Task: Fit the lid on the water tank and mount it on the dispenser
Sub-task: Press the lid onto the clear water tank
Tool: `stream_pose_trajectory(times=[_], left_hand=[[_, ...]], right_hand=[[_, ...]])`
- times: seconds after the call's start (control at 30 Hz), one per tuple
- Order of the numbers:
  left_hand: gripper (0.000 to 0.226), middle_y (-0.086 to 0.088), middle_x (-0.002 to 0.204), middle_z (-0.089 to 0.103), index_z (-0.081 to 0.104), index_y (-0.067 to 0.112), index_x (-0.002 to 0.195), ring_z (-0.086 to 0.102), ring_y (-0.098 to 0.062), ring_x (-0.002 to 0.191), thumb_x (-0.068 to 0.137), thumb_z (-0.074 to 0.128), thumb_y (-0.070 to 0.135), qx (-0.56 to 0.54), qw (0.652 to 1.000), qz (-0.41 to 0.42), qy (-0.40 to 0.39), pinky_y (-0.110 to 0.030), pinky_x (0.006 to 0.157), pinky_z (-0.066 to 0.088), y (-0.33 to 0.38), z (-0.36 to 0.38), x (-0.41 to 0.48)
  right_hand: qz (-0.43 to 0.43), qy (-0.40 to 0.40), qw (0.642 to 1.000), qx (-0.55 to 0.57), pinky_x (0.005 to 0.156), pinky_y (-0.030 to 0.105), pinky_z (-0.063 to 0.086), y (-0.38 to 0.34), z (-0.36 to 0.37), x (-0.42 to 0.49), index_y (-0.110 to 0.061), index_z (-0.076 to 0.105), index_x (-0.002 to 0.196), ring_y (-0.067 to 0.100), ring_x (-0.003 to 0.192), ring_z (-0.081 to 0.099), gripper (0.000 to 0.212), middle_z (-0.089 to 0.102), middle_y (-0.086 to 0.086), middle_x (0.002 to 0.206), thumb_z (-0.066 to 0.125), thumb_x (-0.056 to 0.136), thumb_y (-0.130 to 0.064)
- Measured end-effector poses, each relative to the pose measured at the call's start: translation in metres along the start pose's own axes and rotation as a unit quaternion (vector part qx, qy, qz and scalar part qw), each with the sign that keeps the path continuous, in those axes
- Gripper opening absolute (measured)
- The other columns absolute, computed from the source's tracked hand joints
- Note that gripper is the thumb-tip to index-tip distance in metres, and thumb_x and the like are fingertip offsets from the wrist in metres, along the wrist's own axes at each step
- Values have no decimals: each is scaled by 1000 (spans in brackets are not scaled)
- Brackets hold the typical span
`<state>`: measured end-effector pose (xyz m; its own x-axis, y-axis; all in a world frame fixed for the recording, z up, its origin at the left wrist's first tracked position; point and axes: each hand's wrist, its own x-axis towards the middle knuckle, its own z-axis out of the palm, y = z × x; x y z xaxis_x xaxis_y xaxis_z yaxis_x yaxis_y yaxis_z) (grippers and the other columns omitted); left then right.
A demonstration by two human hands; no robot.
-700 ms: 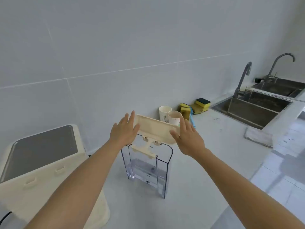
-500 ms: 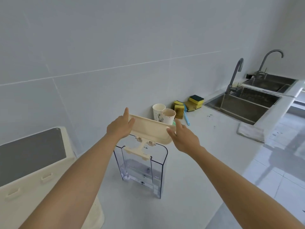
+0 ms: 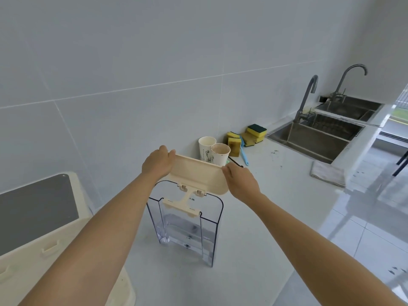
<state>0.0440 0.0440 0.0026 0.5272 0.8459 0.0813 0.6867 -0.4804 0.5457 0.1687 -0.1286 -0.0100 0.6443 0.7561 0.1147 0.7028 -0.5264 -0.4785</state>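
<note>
A clear plastic water tank [image 3: 187,228] stands upright on the white counter, with a little water at its bottom. Over its top I hold the cream lid [image 3: 196,175], tilted, its hinged tab hanging down into the tank's mouth. My left hand [image 3: 157,164] grips the lid's left end and my right hand [image 3: 239,183] grips its right end. The cream dispenser [image 3: 44,228] with a dark grey top panel sits at the lower left, apart from the tank.
Two paper cups [image 3: 213,151] stand behind the lid by the wall. Yellow-green sponges [image 3: 247,136] and a blue brush [image 3: 244,154] lie beside them. A steel sink [image 3: 313,140] with a faucet [image 3: 305,98] is at right, and a folded cloth [image 3: 327,176] lies near the counter edge.
Both hands have closed on the lid's ends, and the lid has come a little lower over the tank. The camera view shifted slightly.
</note>
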Motion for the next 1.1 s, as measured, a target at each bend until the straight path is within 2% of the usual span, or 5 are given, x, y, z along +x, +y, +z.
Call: stream_pose_trajectory(times=[0.33,0.7,0.77,0.87,1.1], left_hand=[[24,-6,74,46,40,6,82,43,-26,79,93,34,27,-85,996,7,-11,-32,67,31,-12,-23,-14],[23,-11,85,53,39,14,63,47,-26,81,85,42,13,-139,989,-32,-29,-33,69,36,-41,-30,-47],[22,-7,77,52,39,15,62,48,-26,81,83,44,11,-151,987,-40,-28,-29,61,35,-49,-26,-53],[23,-1,68,49,40,15,60,47,-25,78,82,46,10,-151,987,-45,-24,-26,52,32,-59,-20,-60],[17,-12,79,51,40,7,76,44,-27,74,91,33,12,-10,1000,22,2,-33,62,33,-62,-6,-68]], right_hand=[[-90,61,993,-44,54,28,36,-6,-10,-19,-12,64,94,19,73,51,36,63,9,89,38,92,-36],[-220,56,957,-178,54,33,39,-16,-3,-68,-9,62,90,24,68,53,39,53,5,80,39,93,-40],[-260,83,933,-234,44,24,30,-18,2,-78,-9,62,72,22,51,49,28,41,0,65,59,85,-34],[-252,103,908,-319,34,15,18,-21,8,-93,-16,57,47,14,29,45,36,40,-5,43,91,43,-28],[-248,128,896,-345,32,16,15,-14,18,-100,-19,58,48,11,28,41,33,50,-3,41,89,44,-28]])
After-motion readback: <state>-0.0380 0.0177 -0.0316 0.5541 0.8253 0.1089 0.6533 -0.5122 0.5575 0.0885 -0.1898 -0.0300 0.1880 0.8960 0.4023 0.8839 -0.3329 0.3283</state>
